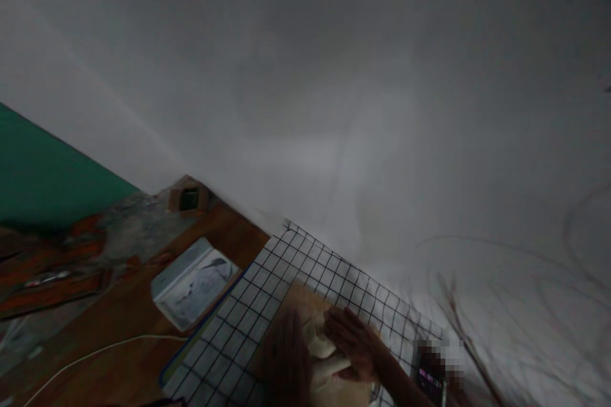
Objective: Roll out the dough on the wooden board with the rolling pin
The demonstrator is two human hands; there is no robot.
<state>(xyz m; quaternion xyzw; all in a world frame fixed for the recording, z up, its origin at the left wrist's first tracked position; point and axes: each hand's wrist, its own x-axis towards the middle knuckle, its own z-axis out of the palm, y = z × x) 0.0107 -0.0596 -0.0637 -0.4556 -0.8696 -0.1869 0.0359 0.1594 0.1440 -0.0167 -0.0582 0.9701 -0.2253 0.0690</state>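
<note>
A pale, soft lump that looks like dough (319, 342) lies on a light brown board (298, 296). Another pale strip, perhaps part of the same lump, lies just below it. My left hand (287, 356) is dark and smeared by motion; it appears stretched out flat over the board's left side, beside the dough. From the right, my right hand (356, 340) reaches across with its fingers extended, the tips touching the dough's right edge. The hands partly hide the dough and board.
Under the board is a white cloth with a black grid (267, 276). A phone showing a timer (429, 376) lies at the right. An open pale box (195, 283) and a white cord (95, 351) lie on the wooden surface at left. A white wall (334, 108) rises behind.
</note>
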